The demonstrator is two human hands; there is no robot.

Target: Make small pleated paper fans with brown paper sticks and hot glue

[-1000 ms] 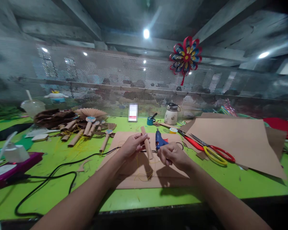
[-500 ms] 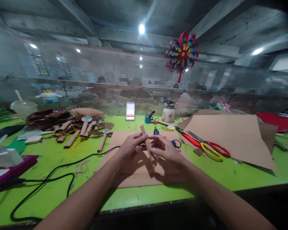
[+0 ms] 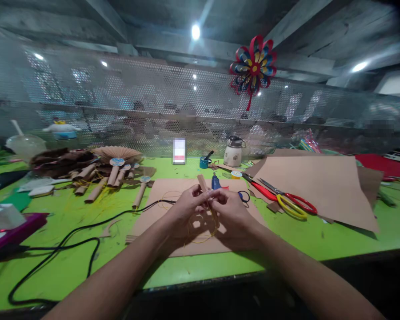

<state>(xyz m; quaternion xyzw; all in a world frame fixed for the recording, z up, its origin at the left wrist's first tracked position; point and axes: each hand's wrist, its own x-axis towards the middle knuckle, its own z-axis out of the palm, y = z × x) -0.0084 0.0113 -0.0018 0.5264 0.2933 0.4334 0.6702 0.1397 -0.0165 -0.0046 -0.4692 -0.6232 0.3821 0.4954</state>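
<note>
A narrow folded strip of brown paper (image 3: 202, 181) slants upright between both hands above the brown paper sheets (image 3: 162, 189). My left hand (image 3: 189, 205) is closed around it from the left. From the other side, my right hand (image 3: 232, 210) pinches the strip, its fingertips meeting those of my left. Thin yellow string (image 3: 214, 232) hangs in loops below the fingers and trails over the sheets. A blue glue gun (image 3: 215, 182) stands just beyond the hands. The strip's lower part is largely hidden by my fingers.
Scissors with red and yellow handles (image 3: 291, 206) lie to the right, by large brown sheets (image 3: 320, 182). Several paper fans with rolled handles (image 3: 115, 173) lie left. A black cable (image 3: 83, 229) crosses the green table. A phone (image 3: 179, 151) and bottle (image 3: 232, 153) stand behind.
My hands have drawn closer together on the paper strip, and my right fingers now touch my left fingertips. The view has shifted slightly.
</note>
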